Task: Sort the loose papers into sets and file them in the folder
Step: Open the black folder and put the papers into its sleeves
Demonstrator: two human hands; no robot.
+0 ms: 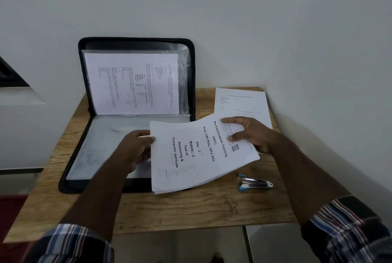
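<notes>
A black zip folder point(191, 76) lies open on the wooden table, its back half leaning upright against the wall. A printed sheet point(131, 84) sits in the upright half's clear sleeve. The flat half shows an empty clear sleeve point(101, 139). A set of white papers point(191, 156), headed "Pre Examination Training", hangs slightly above the table and overlaps the folder's right front corner. My left hand point(135, 148) pinches its left edge. My right hand point(248, 133) grips its top right part, thumb on top. More loose papers point(241, 101) lie at the back right.
A blue and silver stapler point(253, 183) lies on the table point(191, 209) just right of the held set. The white wall stands right behind the folder. The table's front edge runs below my forearms, with tiled floor beyond it.
</notes>
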